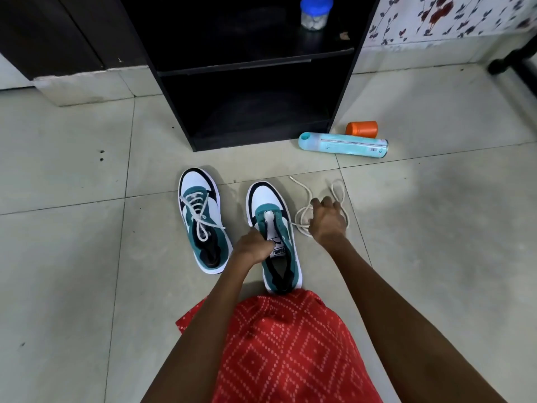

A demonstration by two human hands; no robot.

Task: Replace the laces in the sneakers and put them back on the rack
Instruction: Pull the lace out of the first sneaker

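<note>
Two teal, white and black sneakers stand on the tiled floor in front of a black rack (255, 117). The left sneaker (200, 216) is laced with a white lace tied in a bow. The right sneaker (274, 228) has no lace in its eyelets. My left hand (252, 247) grips that sneaker by its tongue and left side. A loose white lace (302, 215) lies in loops on the floor just right of the sneaker. My right hand (327, 221) is down on it, fingers curled over the loops.
A light blue bottle (343, 147) lies on its side by the rack's right foot, with an orange cup (361, 129) behind it. A blue-lidded jar (316, 11) stands on the rack's upper shelf. My red patterned garment (279, 350) covers my lap.
</note>
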